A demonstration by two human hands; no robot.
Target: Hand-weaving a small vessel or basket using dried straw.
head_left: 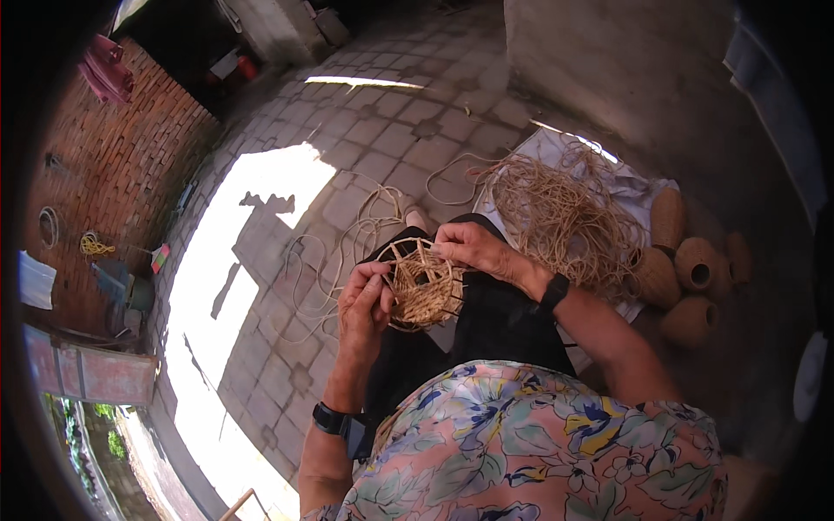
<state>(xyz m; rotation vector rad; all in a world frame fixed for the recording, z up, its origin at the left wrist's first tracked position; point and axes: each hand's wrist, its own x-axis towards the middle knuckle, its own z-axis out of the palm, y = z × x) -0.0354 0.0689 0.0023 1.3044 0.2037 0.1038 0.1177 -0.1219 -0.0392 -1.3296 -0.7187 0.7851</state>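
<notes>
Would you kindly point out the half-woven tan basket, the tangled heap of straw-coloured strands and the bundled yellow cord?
Half-woven tan basket (pixel 430 300): head view, on its woven part.
Tangled heap of straw-coloured strands (pixel 563 213): head view, on its middle.
Bundled yellow cord (pixel 95 247): head view, on its loops.

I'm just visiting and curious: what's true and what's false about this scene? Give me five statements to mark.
1. The left hand and right hand are both at the basket. True.
2. The cord pile lies on a white sheet. True.
3. The pile lies to the left of the basket. False: it lies to the right.
4. Several brown vessels lie to the right of the basket. True.
5. Both wrists are bare. False: each has a dark band on it.
</notes>
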